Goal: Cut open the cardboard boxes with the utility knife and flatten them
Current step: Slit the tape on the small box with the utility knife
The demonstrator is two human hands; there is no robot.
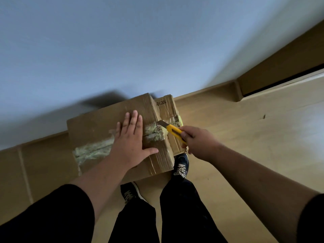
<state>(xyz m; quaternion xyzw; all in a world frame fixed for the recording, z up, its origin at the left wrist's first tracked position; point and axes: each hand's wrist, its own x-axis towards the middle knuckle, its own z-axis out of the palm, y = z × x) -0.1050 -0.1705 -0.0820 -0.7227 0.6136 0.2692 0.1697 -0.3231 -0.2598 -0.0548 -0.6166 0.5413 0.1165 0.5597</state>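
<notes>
Pressing left hand (130, 142) flat on box (98, 130) | right hand (198, 142) fingers gripping knife (172, 130) at edge

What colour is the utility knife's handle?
Yellow, with a bare metal blade; the utility knife shows clearly in the head view, held by the right hand.

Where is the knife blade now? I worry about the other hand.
In the head view, the blade meets the box's taped seam, right of centre, just right of the left hand's fingertips.
</notes>
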